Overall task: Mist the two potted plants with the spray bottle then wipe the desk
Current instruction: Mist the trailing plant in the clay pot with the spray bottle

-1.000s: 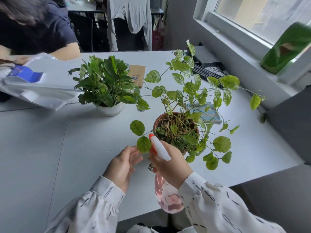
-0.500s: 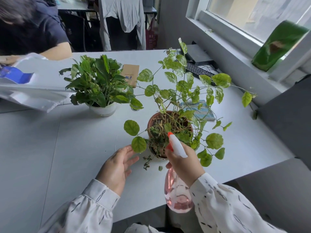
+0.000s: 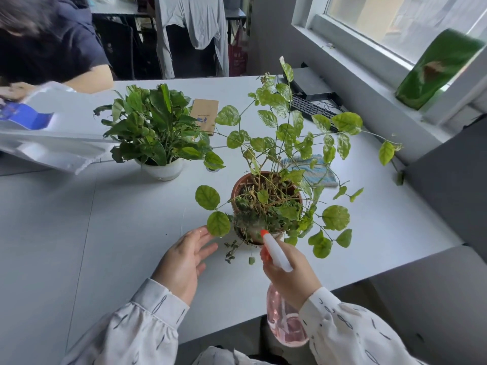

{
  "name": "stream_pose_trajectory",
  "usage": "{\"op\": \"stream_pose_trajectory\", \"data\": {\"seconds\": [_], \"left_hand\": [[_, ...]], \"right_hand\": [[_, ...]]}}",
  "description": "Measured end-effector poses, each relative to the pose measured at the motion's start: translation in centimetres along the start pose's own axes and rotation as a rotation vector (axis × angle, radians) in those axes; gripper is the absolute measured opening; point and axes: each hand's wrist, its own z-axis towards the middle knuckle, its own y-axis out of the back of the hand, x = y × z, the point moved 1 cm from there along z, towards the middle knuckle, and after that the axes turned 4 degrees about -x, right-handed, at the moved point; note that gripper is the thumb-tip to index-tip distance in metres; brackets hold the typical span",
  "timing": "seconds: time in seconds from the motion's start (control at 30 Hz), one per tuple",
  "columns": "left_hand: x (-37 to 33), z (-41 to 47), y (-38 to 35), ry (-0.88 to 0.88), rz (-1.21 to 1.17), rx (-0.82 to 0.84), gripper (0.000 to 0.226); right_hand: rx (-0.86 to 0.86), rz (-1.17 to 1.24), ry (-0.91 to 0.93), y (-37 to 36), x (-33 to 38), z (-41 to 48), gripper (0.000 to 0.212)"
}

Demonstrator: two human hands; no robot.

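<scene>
i see daylight through a window (image 3: 390,19) at upper right, over a deep white sill (image 3: 350,56); the pale desk (image 3: 66,233) reaches toward that wall; at the back a grey garment (image 3: 195,22) hangs before a second table (image 3: 110,9); a person (image 3: 52,40) in a dark top sits far left

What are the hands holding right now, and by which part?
The right hand grips the spray bottle around its neck, above the pink body. The left hand holds nothing; it is open beside the brown pot.
</scene>
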Motion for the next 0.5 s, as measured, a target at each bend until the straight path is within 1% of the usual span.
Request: {"op": "stream_pose_trajectory", "data": {"seconds": [0.1, 0.17, 0.27, 0.37, 0.5], "left_hand": [[0.0, -0.1, -0.2, 0.004, -0.008, 0.004, 0.035], [0.0, -0.2, -0.3, 0.002, -0.01, 0.011, 0.034], [-0.1, -0.4, -0.3, 0.0, -0.01, 0.015, 0.033], [-0.2, -0.5, -0.4, -0.001, -0.016, 0.018, 0.034], [0.0, -0.6, -0.6, -0.003, -0.018, 0.027, 0.033]], "right_hand": [[0.031, -0.024, -0.002, -0.6, -0.1, 0.2, 0.014], [0.066, 0.005, -0.007, -0.6, -0.2, 0.2, 0.021], [0.014, 0.121, -0.053, 0.0, -0.4, 0.0, 0.033], [-0.052, 0.293, -0.149, 0.8, -0.9, 0.0, 0.029], [-0.108, 0.336, -0.216, 0.9, -2.0, 0.7, 0.014]]}}
